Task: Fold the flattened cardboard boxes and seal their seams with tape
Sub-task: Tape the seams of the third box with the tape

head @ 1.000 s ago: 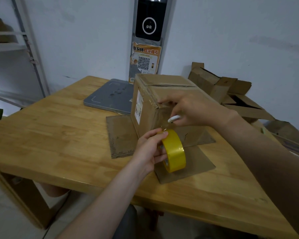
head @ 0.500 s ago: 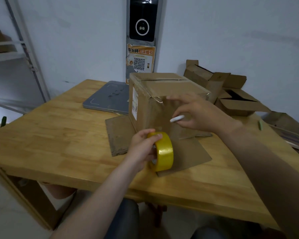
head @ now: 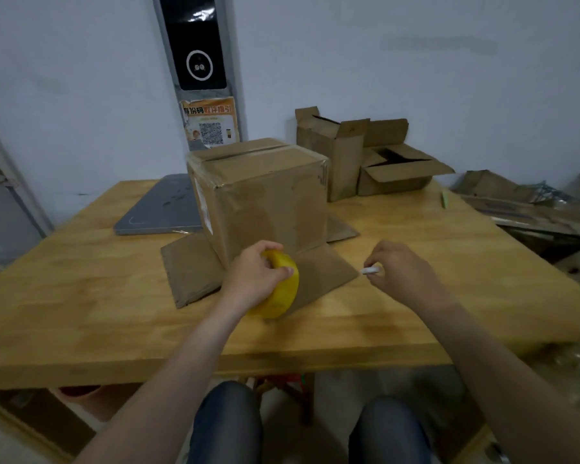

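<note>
A folded cardboard box (head: pixel 268 199) stands upright in the middle of the wooden table (head: pixel 81 296), its bottom flaps (head: pixel 191 272) spread flat around it. Clear tape shines along its top seam and edges. My left hand (head: pixel 255 279) grips a yellow tape roll (head: pixel 282 293) just in front of the box's near corner. My right hand (head: pixel 406 272) hovers to the right of the box, clear of it, pinching a small white tool (head: pixel 370 270) between the fingers.
A grey flat scale platform (head: pixel 158 212) lies behind the box on the left, below a tall dark device (head: pixel 196 45) with a QR poster. Two open cardboard boxes (head: pixel 362 159) stand at the back right. Flattened cardboard (head: pixel 523 209) is piled off the table's right edge.
My right hand has come off the box's front face and moved down to the right. My left hand with the tape roll has drawn slightly back from the box.
</note>
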A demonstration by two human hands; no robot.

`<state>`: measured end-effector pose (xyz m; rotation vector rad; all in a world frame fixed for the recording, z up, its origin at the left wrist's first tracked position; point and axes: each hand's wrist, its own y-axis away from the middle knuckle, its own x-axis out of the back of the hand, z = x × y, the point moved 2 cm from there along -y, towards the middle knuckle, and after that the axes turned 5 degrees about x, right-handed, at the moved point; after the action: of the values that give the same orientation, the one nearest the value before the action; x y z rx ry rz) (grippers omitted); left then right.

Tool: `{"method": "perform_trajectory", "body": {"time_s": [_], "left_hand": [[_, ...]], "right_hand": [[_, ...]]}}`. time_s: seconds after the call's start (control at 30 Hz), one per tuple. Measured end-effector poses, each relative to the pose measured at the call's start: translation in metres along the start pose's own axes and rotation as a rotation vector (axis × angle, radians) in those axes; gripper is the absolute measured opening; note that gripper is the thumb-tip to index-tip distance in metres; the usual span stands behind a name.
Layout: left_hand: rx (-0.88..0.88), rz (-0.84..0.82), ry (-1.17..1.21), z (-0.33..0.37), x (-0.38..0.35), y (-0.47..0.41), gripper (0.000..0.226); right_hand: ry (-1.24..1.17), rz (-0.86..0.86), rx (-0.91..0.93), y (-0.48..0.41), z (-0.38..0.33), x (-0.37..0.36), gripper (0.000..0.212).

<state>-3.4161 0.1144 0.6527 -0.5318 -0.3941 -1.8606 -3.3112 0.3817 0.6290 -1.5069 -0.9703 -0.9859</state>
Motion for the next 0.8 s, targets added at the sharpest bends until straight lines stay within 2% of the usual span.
{"method": "perform_trajectory", "body": {"time_s": [0.23,0.33,0.47,0.57,0.67,0.8], "left_hand": [[-0.038,0.030,-0.216,0.014,-0.018,0.002,0.043],[-0.041,0.064,-0.207,0.018,-0.018,0.005,0.041],[-0.055,0.073,-0.168,0.021,-0.014,0.007,0.039],[-0.055,0.063,-0.102,0.020,-0.011,0.011,0.038],[-0.057,0.035,-0.017,0.020,-0.010,0.018,0.040],[-0.068,0.008,0.067,0.019,-0.005,0.029,0.039]], "right_hand": [[0.184,0.101,-0.136,0.034,0.030,-0.009,0.016],[0.229,0.024,-0.167,0.042,0.032,-0.015,0.018],[0.138,-0.112,-0.213,0.045,0.028,-0.010,0.026],[0.085,-0.169,-0.200,0.040,0.020,0.003,0.040],[0.047,-0.134,-0.177,0.030,0.004,0.016,0.047],[0.069,0.016,-0.062,0.016,-0.032,0.029,0.045]]}}
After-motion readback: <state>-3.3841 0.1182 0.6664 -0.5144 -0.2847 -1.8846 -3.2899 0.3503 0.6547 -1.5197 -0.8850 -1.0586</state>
